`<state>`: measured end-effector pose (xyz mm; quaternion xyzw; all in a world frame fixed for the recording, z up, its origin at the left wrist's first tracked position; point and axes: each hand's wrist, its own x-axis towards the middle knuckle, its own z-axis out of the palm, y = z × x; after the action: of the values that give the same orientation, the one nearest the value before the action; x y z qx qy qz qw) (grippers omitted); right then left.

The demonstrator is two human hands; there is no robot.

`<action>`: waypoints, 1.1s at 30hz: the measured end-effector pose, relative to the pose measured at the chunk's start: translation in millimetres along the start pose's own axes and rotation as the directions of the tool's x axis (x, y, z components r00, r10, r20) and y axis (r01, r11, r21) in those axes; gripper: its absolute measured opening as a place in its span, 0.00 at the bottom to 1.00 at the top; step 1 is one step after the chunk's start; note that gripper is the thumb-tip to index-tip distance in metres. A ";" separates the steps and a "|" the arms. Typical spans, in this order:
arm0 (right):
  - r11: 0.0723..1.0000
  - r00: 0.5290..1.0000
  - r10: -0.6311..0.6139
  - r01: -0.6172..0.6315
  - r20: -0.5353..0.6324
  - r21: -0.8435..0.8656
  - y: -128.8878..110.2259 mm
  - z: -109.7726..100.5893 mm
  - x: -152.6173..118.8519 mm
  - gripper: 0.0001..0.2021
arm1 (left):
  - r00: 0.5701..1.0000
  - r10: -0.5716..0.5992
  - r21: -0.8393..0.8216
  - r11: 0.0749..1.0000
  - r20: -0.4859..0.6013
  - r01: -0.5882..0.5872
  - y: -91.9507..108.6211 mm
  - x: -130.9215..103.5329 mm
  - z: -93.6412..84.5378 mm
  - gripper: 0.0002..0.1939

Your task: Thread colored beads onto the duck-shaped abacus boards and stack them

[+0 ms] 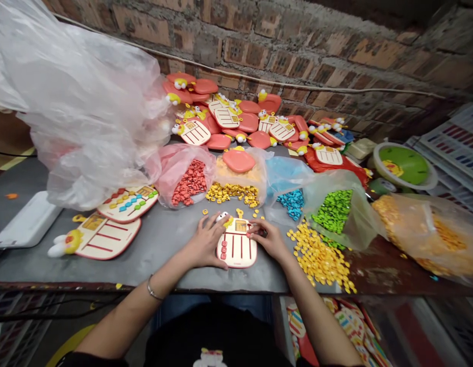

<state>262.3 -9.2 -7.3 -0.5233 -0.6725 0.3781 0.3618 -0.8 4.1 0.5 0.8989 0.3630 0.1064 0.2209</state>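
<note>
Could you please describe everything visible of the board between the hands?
The board lies face up on the grey tabletop: cream, rounded, red-edged, plastic-looking, with a yellow window, top loop, white-and-yellow head, red slots and red pieces lower left. The left hand holds its left side; the right hand pinches a small red piece.

Toy board in front: cream face (pixel 241 255), red slots, red rim, yellow panel
Stacked toy backs: coral red (pixel 238 161)
Small pieces: red (pixel 189 183), blue (pixel 292 201), lime green (pixel 333 209), yellow (pixel 320 252)
Bench: grey top (pixel 155 255), dark red-brown edge
Basin: green inside (pixel 410 165), whitish rim
Wall: brown brick (pixel 205 30), grey mortar
</note>
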 end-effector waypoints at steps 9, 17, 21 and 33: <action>0.968 0.983 -0.167 0.149 -0.076 -0.201 -21.3 53.3 8.4 0.02 | 0.999 0.028 0.008 1.000 -0.044 -0.027 -2.7 -0.6 4.7 0.57; 0.956 0.975 -0.217 0.221 0.044 -0.191 -40.4 70.3 21.9 0.06 | 1.000 0.002 0.012 1.000 -0.023 -0.002 -2.3 -0.3 3.4 0.64; 0.923 0.976 -0.220 0.211 0.010 -0.320 -41.1 77.3 21.7 0.04 | 0.999 -0.001 0.018 1.000 -0.033 0.001 -3.4 -0.8 5.1 0.64; 0.923 0.987 -0.157 0.139 -0.019 -0.358 -44.9 78.9 26.0 0.07 | 0.999 0.007 0.075 0.997 -0.047 -0.003 -1.7 -0.2 5.8 0.60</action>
<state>168.3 -1.4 -0.7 -0.5367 -0.7586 0.2091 0.3046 0.1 3.2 -5.4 0.9047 0.3696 0.1144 0.1783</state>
